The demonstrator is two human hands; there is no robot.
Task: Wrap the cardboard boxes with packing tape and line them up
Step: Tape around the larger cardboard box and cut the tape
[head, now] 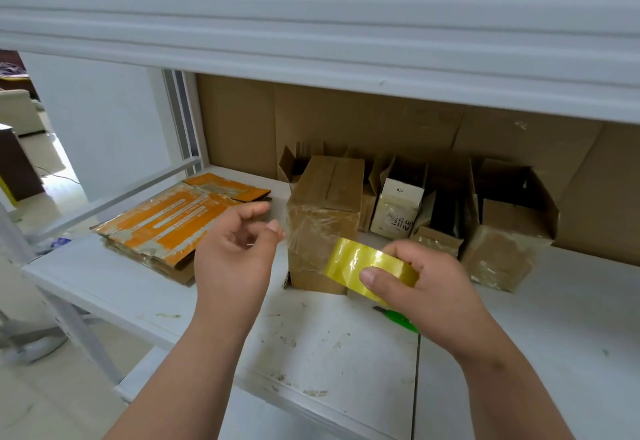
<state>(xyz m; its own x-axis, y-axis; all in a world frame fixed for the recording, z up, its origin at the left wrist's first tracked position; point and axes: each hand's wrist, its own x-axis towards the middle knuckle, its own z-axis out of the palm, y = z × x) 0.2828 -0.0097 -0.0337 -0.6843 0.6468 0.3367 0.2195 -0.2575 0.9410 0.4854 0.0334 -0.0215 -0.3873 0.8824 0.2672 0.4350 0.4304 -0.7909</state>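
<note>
shelf: white metal shelving (pixel 346 346), scuffed and a bit grubby, brown cardboard backing behind, another shelf lip overhead

flat stack: squashed orange-printed cartons (pixel 166 228) lying off to the left, not in play right now

back row: open boxes (pixel 512 221) on the right, flaps up, plus a small white-labelled carton (pixel 398 207) tucked between

main box: cardboard box (pixel 322 225) standing upright dead centre, long axis vertical, top flaps closed, shiny film already across its front face

tape roll: yellowish packing tape (pixel 370 266) held just in front of the box's lower right corner, clear strip running up-left from roll toward the box's front face

key relation: box sits straight beyond both hands, between them; roll low right, free end high left, so strip lies diagonally across the box front

right hand: right hand (pixel 426 287) wrapped round the roll, thumb pressed flat on the outer face

left hand: left hand (pixel 239 242) curled, thumb and fingertip meeting at the box's left edge, looks like pinching the strip end, film too clear to be sure

cutter: green knife (pixel 398 318) on the shelf, mostly hidden under the right hand
</note>
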